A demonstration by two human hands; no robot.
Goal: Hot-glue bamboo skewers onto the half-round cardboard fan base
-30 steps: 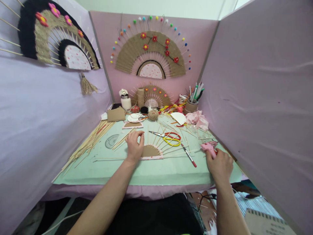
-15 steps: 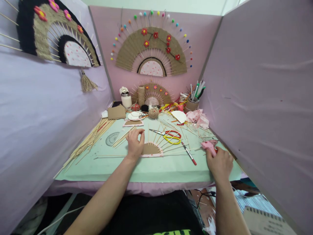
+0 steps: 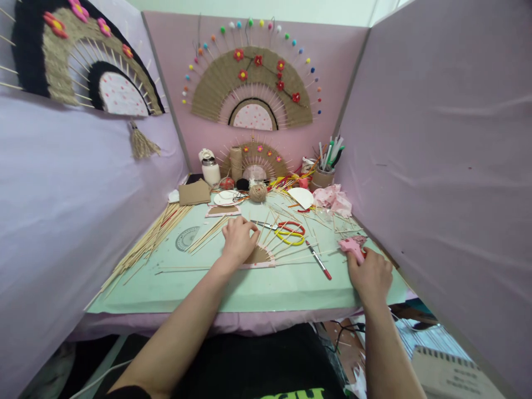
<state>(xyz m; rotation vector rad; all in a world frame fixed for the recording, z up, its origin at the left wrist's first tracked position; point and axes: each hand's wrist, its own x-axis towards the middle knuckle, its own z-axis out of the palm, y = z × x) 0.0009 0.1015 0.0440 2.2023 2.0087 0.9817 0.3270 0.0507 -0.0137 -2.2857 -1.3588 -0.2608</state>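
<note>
My left hand (image 3: pixel 239 241) reaches over the left side of a brown cardboard half-circle (image 3: pixel 261 256) edged in pink fabric. Its thumb and fingers are closed together near the top of the curve, among the thin wooden sticks (image 3: pixel 283 238) that fan out from the piece; whatever is between the fingertips is hidden. Over at the table's right edge, my right hand (image 3: pixel 371 277) is wrapped round the handle of a pink glue gun (image 3: pixel 351 247), whose nozzle points left. Scissors (image 3: pixel 290 231) with red and yellow handles lie just beyond the half-circle, partly under sticks.
A red-capped pen (image 3: pixel 319 260) lies between the half-circle and the glue gun. Long sticks (image 3: pixel 143 244) and a protractor (image 3: pixel 187 239) are at left. Behind are a twine ball (image 3: pixel 258 192), white half-disc (image 3: pixel 301 198) and pink fabric (image 3: pixel 332 198). Panels enclose three sides.
My left hand has shifted right over the half-circle, covering more of its upper left side. My right hand keeps its grip on the glue gun. The view has tilted slightly.
</note>
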